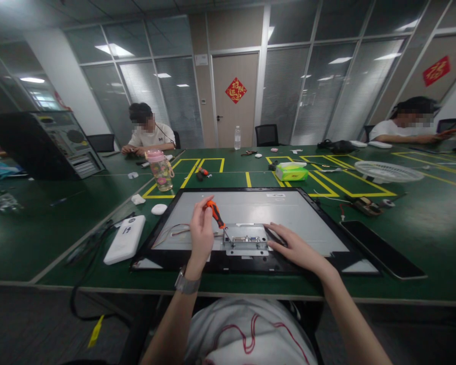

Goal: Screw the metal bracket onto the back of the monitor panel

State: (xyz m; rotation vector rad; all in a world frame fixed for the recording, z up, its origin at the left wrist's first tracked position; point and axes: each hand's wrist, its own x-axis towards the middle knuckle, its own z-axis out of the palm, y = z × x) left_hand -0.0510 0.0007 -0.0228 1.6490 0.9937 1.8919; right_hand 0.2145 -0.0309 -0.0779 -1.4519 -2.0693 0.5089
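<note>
My left hand [202, 230] is closed round an orange and black screwdriver [216, 214], whose shaft slants down to the left part of a metal bracket [247, 234]. Several connector ports show along the bracket. It sits on the back of a flat display panel [307, 220] with a black frame, which lies on the table. My right hand [296, 248] rests on the panel, fingers stretched and thumb apart, with its fingertips touching the bracket's right side. Thin wires [180, 229] run over the panel left of my left hand. Whether the screwdriver tip sits in a screw is too small to tell.
A white power bank [125, 239] and cables lie left of the panel; a black phone [380, 248] lies right. Beyond stand a pink-lidded bottle [160, 171], a green tissue pack [292, 172] and a white fan grille [388, 171]. Two people sit across the table.
</note>
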